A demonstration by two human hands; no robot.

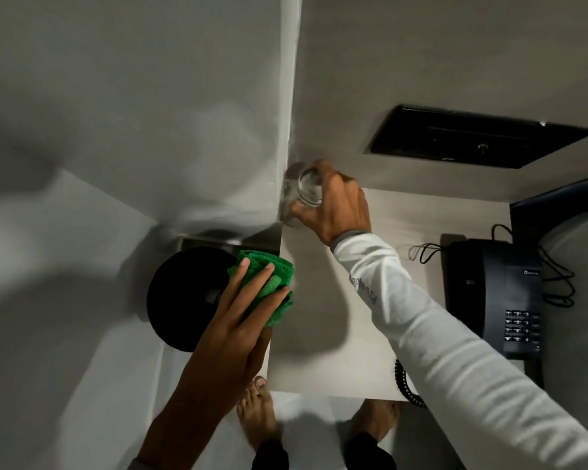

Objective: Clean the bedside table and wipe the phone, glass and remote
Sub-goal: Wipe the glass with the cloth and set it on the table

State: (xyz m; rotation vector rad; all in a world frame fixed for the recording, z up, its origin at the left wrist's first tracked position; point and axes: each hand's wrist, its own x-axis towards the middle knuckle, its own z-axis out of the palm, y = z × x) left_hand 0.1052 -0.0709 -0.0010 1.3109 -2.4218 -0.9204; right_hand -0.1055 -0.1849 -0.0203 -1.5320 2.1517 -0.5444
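My right hand [336,203] grips a clear drinking glass [306,191] at the far left corner of the pale bedside table [336,317], close to the wall. A folded green cloth [269,283] lies at the table's left edge, with my left hand [248,310] pressed flat on it, fingers spread over it. The black phone [499,293] sits on the right side of the table, its keypad toward me and its cords trailing around it. No remote shows in this view.
A round black bin [184,296] stands on the floor left of the table. A black panel [472,137] is set in the wall above the table. A dark headboard edge [557,198] and white bedding lie at the right. My bare feet [255,412] stand at the table's front edge.
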